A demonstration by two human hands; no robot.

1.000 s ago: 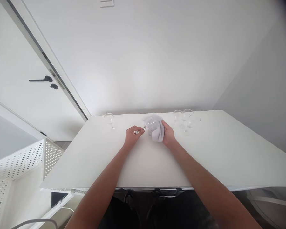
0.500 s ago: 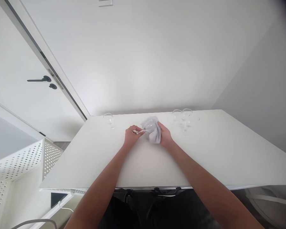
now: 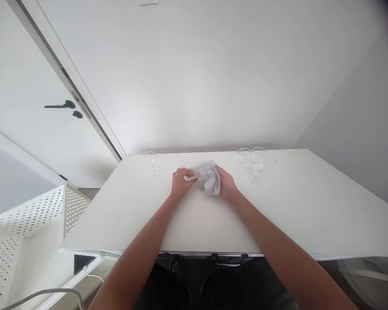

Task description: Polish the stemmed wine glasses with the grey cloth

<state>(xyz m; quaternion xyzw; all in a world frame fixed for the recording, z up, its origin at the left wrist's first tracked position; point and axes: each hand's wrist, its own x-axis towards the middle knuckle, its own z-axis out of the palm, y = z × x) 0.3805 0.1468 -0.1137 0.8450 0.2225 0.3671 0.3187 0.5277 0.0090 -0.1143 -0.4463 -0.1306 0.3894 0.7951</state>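
A clear wine glass (image 3: pixel 206 173) lies tilted on its side between my hands, its bowl toward the right. My left hand (image 3: pixel 182 181) pinches it by the stem near the foot. Wrapped around the bowl is a pale grey cloth (image 3: pixel 212 187), which my right hand (image 3: pixel 226 183) grips from the right side; the right fingertips are partly hidden behind the cloth. Both hands are just above the middle of the white table (image 3: pixel 197 224).
One stemmed glass (image 3: pixel 151 159) stands at the table's back left. Several more glasses (image 3: pixel 254 161) stand close together at the back right. Behind the table rises a white wall (image 3: pixel 194 77). A door with a black handle (image 3: pixel 60 105) is at the left, above a perforated white panel (image 3: pixel 29 211).
The cloth has folded further round the glass bowl at the right hand. My view has shifted slightly, so the whole scene sits a little to the right.
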